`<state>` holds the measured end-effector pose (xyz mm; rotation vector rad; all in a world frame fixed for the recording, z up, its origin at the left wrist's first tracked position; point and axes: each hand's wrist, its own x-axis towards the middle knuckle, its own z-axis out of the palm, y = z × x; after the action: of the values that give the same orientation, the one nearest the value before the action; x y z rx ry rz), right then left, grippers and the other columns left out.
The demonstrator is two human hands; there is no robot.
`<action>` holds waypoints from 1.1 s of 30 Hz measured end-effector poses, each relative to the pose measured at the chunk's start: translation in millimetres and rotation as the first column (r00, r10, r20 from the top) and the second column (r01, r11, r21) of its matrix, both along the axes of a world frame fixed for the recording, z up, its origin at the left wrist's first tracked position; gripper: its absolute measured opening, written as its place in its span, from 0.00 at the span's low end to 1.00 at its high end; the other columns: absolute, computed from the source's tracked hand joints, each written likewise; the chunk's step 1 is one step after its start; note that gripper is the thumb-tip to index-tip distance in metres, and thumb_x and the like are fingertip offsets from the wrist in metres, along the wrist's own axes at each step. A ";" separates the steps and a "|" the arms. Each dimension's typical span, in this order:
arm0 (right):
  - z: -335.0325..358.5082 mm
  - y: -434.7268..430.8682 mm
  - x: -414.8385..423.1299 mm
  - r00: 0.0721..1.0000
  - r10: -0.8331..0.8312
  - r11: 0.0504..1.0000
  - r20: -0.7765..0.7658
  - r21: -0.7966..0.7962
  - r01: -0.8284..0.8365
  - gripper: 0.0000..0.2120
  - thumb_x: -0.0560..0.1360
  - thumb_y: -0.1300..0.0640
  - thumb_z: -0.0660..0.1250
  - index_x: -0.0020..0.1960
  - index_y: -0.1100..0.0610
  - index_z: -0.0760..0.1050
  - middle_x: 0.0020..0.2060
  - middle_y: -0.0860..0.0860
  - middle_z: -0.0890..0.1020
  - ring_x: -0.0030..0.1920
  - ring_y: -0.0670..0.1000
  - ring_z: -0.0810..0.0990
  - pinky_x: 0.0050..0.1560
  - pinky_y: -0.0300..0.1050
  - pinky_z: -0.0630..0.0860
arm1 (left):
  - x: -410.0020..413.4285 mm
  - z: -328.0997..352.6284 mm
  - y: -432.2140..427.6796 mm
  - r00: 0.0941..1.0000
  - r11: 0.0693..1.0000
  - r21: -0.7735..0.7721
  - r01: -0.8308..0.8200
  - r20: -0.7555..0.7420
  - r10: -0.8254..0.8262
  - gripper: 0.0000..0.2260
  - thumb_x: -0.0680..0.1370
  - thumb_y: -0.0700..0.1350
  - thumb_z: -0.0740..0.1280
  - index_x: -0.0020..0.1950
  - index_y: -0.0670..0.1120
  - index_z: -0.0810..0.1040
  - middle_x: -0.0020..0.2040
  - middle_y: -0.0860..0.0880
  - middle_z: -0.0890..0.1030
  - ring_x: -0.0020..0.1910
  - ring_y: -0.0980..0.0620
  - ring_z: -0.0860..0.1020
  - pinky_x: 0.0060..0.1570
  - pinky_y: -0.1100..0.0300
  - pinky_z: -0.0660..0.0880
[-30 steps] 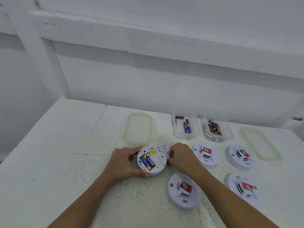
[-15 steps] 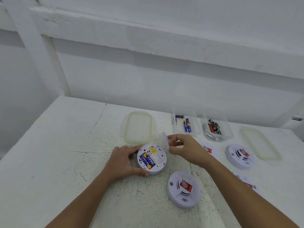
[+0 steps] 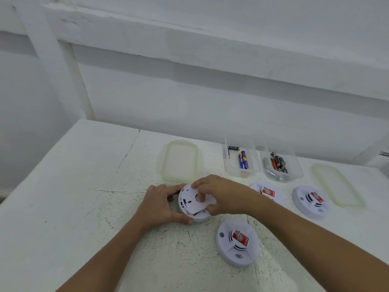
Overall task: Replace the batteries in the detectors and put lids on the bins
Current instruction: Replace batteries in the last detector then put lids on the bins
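Note:
A round white detector [image 3: 187, 205] lies on its face in the middle of the white table [image 3: 84, 186]. My left hand [image 3: 162, 205] grips its left rim. My right hand [image 3: 219, 192] pinches a white back cover plate [image 3: 205, 204] and holds it flat over the detector's battery bay; a sliver of blue battery shows at the plate's lower edge. Three more detectors with red labels lie face up: one near me [image 3: 236, 242], one behind my right wrist [image 3: 266, 191], one further right [image 3: 310, 201].
Two clear open bins stand at the back: the left bin [image 3: 240, 159] holds blue batteries, the right bin [image 3: 281, 163] several dark and red ones. One translucent lid [image 3: 180, 162] lies left of the bins, another lid [image 3: 336, 185] at the far right. A white wall rises behind the table.
My right hand picked up the cover plate from beside the detector, lifted it, then brought it down over the battery bay, hiding the batteries. My left hand kept its grip on the rim.

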<state>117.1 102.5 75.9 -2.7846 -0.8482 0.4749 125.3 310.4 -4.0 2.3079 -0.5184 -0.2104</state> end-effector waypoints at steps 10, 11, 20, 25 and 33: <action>-1.4 -1.3 6.5 0.997 0.074 0.997 -0.015 -0.037 -0.074 0.09 0.72 0.63 0.66 0.52 0.58 0.77 0.70 0.47 0.69 0.68 0.50 0.69 0.64 0.47 0.68 | -3.0 8.7 -0.7 1.000 1.000 -0.002 0.007 -0.004 -0.007 0.37 0.47 0.75 0.70 0.54 0.79 0.61 0.45 0.62 0.75 0.44 0.67 0.68 0.49 0.71 0.60; -1.7 -2.1 6.7 0.997 0.075 0.997 -0.021 -0.035 -0.076 0.09 0.72 0.63 0.66 0.53 0.58 0.77 0.71 0.47 0.69 0.68 0.50 0.69 0.65 0.48 0.68 | -3.2 8.7 -0.6 1.000 1.000 -0.002 0.007 -0.003 -0.007 0.37 0.47 0.75 0.71 0.54 0.79 0.61 0.45 0.62 0.75 0.44 0.67 0.68 0.49 0.71 0.60; -0.3 -3.6 7.2 0.993 0.102 0.993 -0.058 -0.049 -0.105 0.10 0.74 0.66 0.65 0.55 0.60 0.75 0.71 0.47 0.68 0.69 0.53 0.67 0.65 0.51 0.67 | 0.4 -1.3 -0.1 1.000 1.000 0.001 -0.018 -0.018 0.018 0.38 0.47 0.77 0.69 0.56 0.81 0.62 0.46 0.58 0.77 0.48 0.59 0.71 0.51 0.64 0.65; -0.6 -3.3 4.6 0.994 0.100 0.991 -0.048 -0.081 -0.104 0.12 0.76 0.65 0.64 0.59 0.59 0.73 0.73 0.47 0.64 0.70 0.50 0.65 0.66 0.47 0.67 | 0.1 0.0 -1.0 1.000 1.000 0.000 -0.020 -0.022 0.020 0.39 0.48 0.76 0.71 0.57 0.78 0.64 0.46 0.59 0.77 0.48 0.61 0.70 0.52 0.64 0.64; 3.9 -1.1 4.5 0.978 0.208 0.963 0.016 -0.182 -0.201 0.17 0.74 0.70 0.62 0.62 0.59 0.71 0.73 0.48 0.63 0.69 0.51 0.67 0.59 0.47 0.72 | 0.5 1.0 -1.1 1.000 1.000 0.001 -0.017 -0.017 0.017 0.40 0.48 0.76 0.71 0.59 0.76 0.65 0.46 0.59 0.77 0.47 0.61 0.71 0.51 0.64 0.63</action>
<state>121.6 101.4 79.8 -2.8875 -1.1637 0.5623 125.7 309.3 -3.0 2.3081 -0.4899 -0.2222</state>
